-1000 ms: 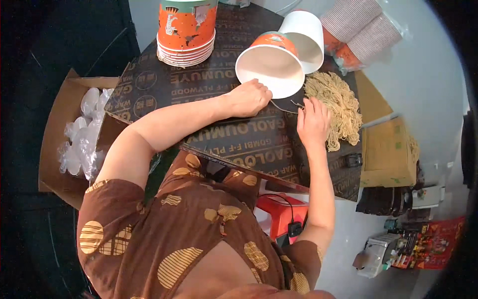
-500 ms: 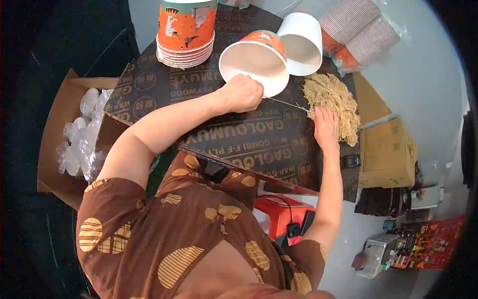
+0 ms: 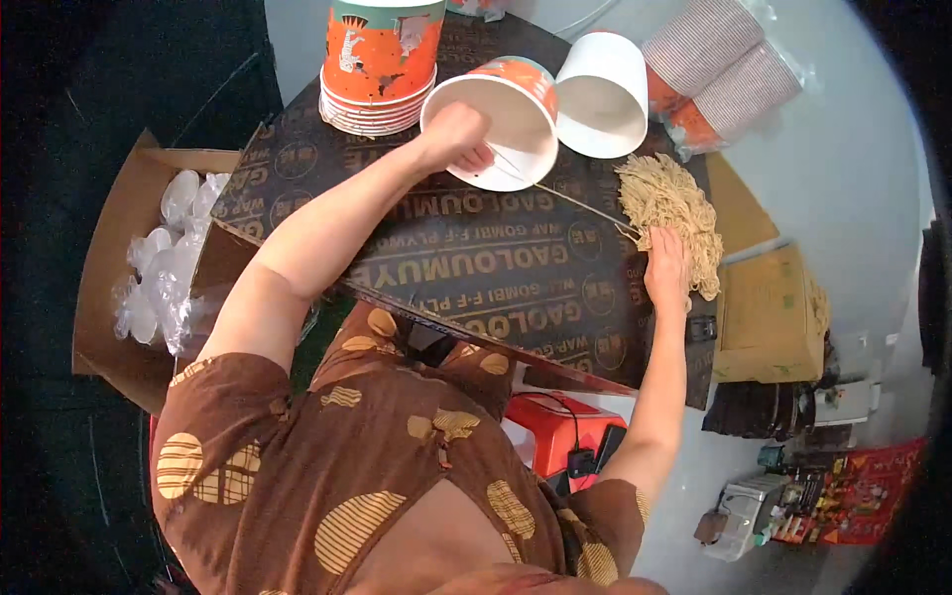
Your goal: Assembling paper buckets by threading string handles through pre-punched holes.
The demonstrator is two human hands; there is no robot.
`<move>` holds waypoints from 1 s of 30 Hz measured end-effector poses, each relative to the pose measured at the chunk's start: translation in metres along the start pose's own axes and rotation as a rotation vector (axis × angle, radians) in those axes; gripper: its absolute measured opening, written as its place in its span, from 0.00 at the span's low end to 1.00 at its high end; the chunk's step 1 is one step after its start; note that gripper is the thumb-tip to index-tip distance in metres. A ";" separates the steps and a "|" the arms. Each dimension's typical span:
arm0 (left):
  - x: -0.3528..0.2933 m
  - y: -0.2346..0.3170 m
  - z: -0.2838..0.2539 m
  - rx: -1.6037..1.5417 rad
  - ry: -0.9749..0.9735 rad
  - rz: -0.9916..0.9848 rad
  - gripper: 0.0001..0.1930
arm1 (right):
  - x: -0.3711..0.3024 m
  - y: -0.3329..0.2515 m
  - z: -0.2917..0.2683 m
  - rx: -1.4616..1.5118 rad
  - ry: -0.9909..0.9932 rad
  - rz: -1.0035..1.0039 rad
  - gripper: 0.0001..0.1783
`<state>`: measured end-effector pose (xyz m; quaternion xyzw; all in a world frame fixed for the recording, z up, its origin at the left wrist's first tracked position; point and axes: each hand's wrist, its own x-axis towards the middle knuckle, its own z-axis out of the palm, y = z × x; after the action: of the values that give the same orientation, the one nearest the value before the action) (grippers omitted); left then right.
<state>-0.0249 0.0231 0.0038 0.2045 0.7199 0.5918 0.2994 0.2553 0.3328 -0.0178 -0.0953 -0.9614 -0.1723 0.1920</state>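
My left hand (image 3: 456, 137) is closed on the end of a thin beige string (image 3: 580, 205), held in front of the mouth of a tipped paper bucket (image 3: 524, 134) with an orange outside and white inside. The string runs taut to the right, toward a tangled heap of beige string (image 3: 669, 203). At the heap's near edge my right hand (image 3: 667, 268) has its fingers bent together over the strands, where the taut string ends; the fingertips are partly hidden.
A stack of orange paper buckets (image 3: 382, 64) stands at the far left of the dark plywood table (image 3: 476, 263). Beside the tipped bucket lies a white one (image 3: 602, 94). Bagged bucket stacks (image 3: 706, 40) are far right. Cardboard boxes (image 3: 764, 317) flank the table; the left one holds clear plastic packs (image 3: 164, 283).
My left hand has moved left and away from me, up to the bucket's mouth, drawing out a longer stretch of string. The right hand stays at the heap.
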 end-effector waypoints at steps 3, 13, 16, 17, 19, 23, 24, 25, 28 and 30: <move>-0.005 0.006 -0.007 -0.197 -0.016 -0.136 0.19 | 0.002 -0.005 -0.003 0.036 -0.005 0.019 0.25; -0.015 0.007 0.004 0.057 -0.083 0.053 0.15 | 0.056 -0.144 -0.064 0.736 0.481 -0.133 0.10; -0.019 0.006 0.010 0.102 -0.087 0.134 0.11 | 0.060 -0.194 -0.076 1.367 0.196 0.142 0.18; -0.023 0.008 0.011 0.187 -0.107 0.187 0.10 | 0.064 -0.201 -0.079 1.401 0.095 0.167 0.19; -0.022 0.005 0.013 0.288 -0.110 0.260 0.12 | 0.075 -0.214 -0.076 1.522 -0.031 0.261 0.22; -0.030 0.012 0.020 0.334 -0.054 0.265 0.11 | 0.095 -0.219 -0.069 1.682 -0.207 0.407 0.18; -0.030 0.011 0.018 0.333 -0.048 0.264 0.11 | 0.097 -0.218 -0.067 1.707 -0.328 0.392 0.16; -0.028 0.010 0.016 0.377 -0.057 0.263 0.11 | 0.097 -0.222 -0.075 1.600 -0.328 0.473 0.13; -0.019 0.004 0.014 0.373 -0.066 0.274 0.10 | 0.093 -0.217 -0.053 1.366 -0.099 0.357 0.11; -0.016 0.001 0.012 0.325 -0.068 0.283 0.10 | 0.086 -0.206 -0.053 1.417 -0.108 0.316 0.10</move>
<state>-0.0053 0.0221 0.0063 0.3689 0.7594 0.4970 0.2007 0.1434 0.1331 0.0024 -0.0941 -0.8249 0.5266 0.1826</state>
